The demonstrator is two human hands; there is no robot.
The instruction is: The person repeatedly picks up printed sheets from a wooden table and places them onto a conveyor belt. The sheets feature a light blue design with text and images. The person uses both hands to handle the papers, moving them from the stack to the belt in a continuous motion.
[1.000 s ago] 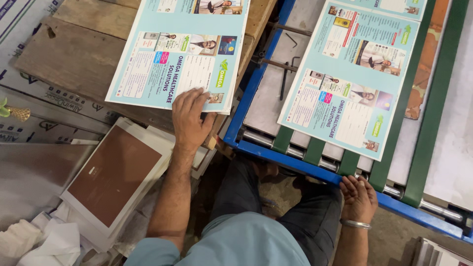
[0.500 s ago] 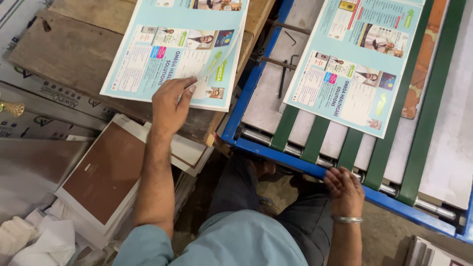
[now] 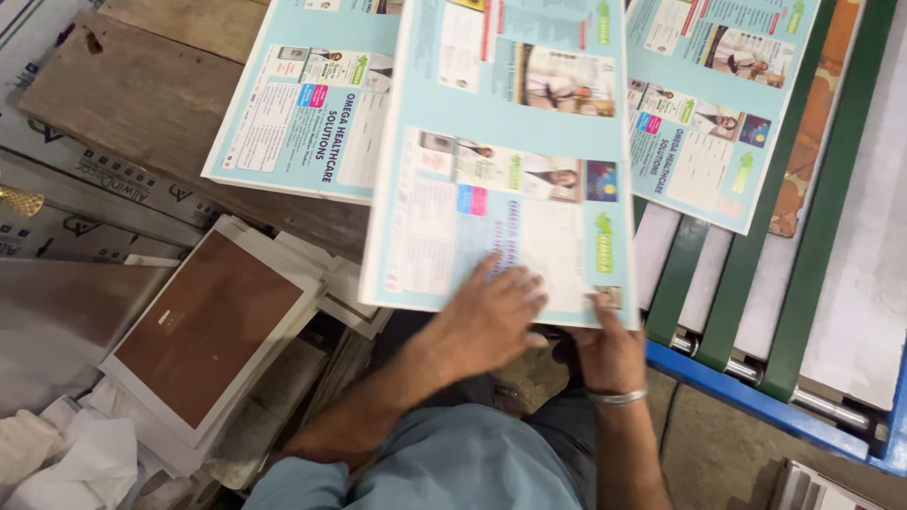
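- Landmark: blue frame point(image 3: 746, 392) of the belt machine, at the right of the view.
- Printed sheet point(image 3: 501, 161), light blue, several panels: held in mid-air just left of the blue frame, overlapping the stack of printed sheets point(image 3: 302, 113) that lies further left on the wooden surface point(image 3: 142, 104).
- Left hand point(image 3: 491, 321): fingers spread flat on the sheet's near edge, pressing from above, not curled.
- Right hand point(image 3: 609, 349): thumb on top of the near right corner, remaining fingers hidden beneath; pinching the sheet, bangle at the wrist.
- Second printed sheet point(image 3: 718, 104): rests on the green belts point(image 3: 812, 236) inside the blue frame.
- Handling judgement: keep both hands at the near edge, sheet level and unbent; square its corners before it is laid down.
- Brown-topped pad point(image 3: 203, 331): well left of the frame, below the surface.
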